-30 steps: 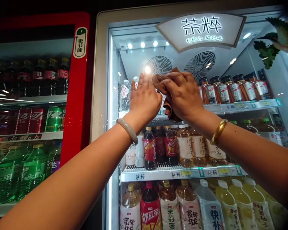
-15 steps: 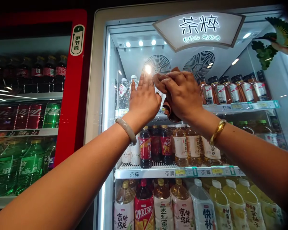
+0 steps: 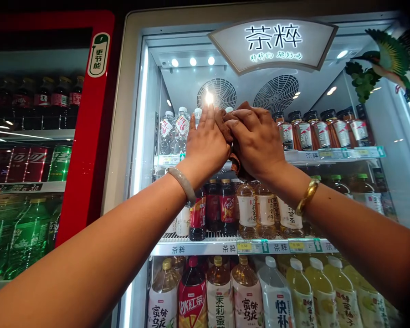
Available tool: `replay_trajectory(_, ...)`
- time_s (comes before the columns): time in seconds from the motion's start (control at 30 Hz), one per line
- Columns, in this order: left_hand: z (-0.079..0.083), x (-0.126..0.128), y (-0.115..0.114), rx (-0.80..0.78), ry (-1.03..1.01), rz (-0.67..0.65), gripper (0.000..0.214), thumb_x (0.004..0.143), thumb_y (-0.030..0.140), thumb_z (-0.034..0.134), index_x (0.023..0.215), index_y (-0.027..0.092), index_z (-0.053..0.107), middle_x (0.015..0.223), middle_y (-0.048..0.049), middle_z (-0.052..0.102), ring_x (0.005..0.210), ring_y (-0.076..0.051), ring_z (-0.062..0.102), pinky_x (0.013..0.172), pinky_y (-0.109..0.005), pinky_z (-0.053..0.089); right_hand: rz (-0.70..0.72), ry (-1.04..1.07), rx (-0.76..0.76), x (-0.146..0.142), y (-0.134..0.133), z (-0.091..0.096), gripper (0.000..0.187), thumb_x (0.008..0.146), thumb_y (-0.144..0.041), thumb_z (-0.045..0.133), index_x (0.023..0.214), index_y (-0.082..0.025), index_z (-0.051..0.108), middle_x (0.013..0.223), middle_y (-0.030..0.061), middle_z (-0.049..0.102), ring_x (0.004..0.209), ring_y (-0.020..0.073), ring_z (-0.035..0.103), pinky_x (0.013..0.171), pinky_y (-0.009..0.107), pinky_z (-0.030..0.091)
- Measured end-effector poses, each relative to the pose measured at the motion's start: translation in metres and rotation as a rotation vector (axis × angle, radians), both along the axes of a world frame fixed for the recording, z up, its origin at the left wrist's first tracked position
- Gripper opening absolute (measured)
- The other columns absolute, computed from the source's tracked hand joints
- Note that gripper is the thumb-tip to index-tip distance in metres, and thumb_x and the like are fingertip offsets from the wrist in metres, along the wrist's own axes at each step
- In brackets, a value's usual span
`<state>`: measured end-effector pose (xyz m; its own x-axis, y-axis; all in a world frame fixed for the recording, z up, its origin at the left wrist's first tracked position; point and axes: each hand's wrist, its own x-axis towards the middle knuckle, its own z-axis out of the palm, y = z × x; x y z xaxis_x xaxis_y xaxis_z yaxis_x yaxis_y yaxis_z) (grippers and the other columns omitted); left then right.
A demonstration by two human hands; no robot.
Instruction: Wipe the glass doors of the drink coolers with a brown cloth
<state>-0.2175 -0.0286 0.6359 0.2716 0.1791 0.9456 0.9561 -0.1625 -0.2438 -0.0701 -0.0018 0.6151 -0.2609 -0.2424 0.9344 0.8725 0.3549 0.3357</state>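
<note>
My right hand [image 3: 258, 139] presses a bunched brown cloth [image 3: 237, 166] against the glass door of a lit drinks fridge, fingers bent over it. Part of the cloth hangs below the palm and another part shows between the two hands. Beside it, my left hand [image 3: 207, 141] lies with fingers stretched upward at the glass, its thumb side against the cloth. A pale bangle [image 3: 182, 184] circles my left wrist, and a gold bangle [image 3: 307, 196] my right. Behind the glass, clear water bottles [image 3: 182, 127] stand near my left fingers.
Bottled teas [image 3: 248, 212] fill the shelves behind the door. A fan-shaped lit sign [image 3: 273, 43] juts out above my hands. A bird decoration [image 3: 389, 57] hangs at upper right. To the left stands a red-framed fridge [image 3: 85, 150] with cola and green bottles.
The fridge contents appear shifted left in view. Relative to the shelves, both hands have moved a little to the right, and more cloth shows between them.
</note>
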Motion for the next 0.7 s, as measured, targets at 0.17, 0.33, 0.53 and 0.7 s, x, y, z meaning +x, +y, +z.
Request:
replay_trajectory(0.17, 0.005, 0.014, 0.001, -0.011, -0.039, -0.013, 0.075, 0.095, 0.023, 0.043, 0.166, 0.009, 0.025, 0.176, -0.0154, 0.02, 0.166, -0.029, 0.01, 0.135, -0.05, 0.002, 0.002, 0.006, 0.005, 0.012, 0.002, 0.022, 0.037, 0.109, -0.034, 0.039, 0.134, -0.026, 0.065, 0.146, 0.006, 0.061, 0.134, 0.0305, 0.048, 0.116, 0.05, 0.043)
replay_trajectory(0.33, 0.008, 0.034, 0.0, -0.023, -0.068, 0.025, 0.072, 0.1, 0.026, 0.036, 0.166, 0.002, 0.02, 0.176, -0.0196, 0.014, 0.166, -0.028, 0.009, 0.136, -0.047, 0.002, 0.027, 0.091, -0.01, 0.035, 0.004, 0.018, 0.037, 0.108, -0.034, 0.044, 0.137, -0.022, 0.065, 0.145, 0.009, 0.061, 0.134, 0.0308, 0.048, 0.118, 0.05, 0.042)
replay_trajectory(0.53, 0.0, 0.047, 0.003, -0.022, -0.034, 0.039, 0.071, 0.1, 0.023, 0.034, 0.166, 0.001, 0.021, 0.176, -0.0191, 0.017, 0.166, -0.028, 0.009, 0.136, -0.046, 0.005, 0.023, 0.02, -0.019, 0.041, 0.005, 0.002, 0.04, 0.109, -0.036, 0.038, 0.138, -0.028, 0.064, 0.147, 0.0062, 0.061, 0.139, 0.0309, 0.047, 0.118, 0.052, 0.043)
replay_trajectory(0.7, 0.002, 0.056, 0.003, -0.047, -0.078, 0.062, 0.072, 0.102, 0.032, 0.035, 0.166, 0.001, 0.022, 0.176, -0.0189, 0.014, 0.166, -0.029, 0.008, 0.136, -0.048, 0.002, 0.024, 0.098, -0.053, 0.059, 0.006, 0.024, 0.038, 0.109, -0.037, 0.042, 0.136, -0.023, 0.065, 0.147, 0.0083, 0.061, 0.136, 0.031, 0.048, 0.116, 0.05, 0.043)
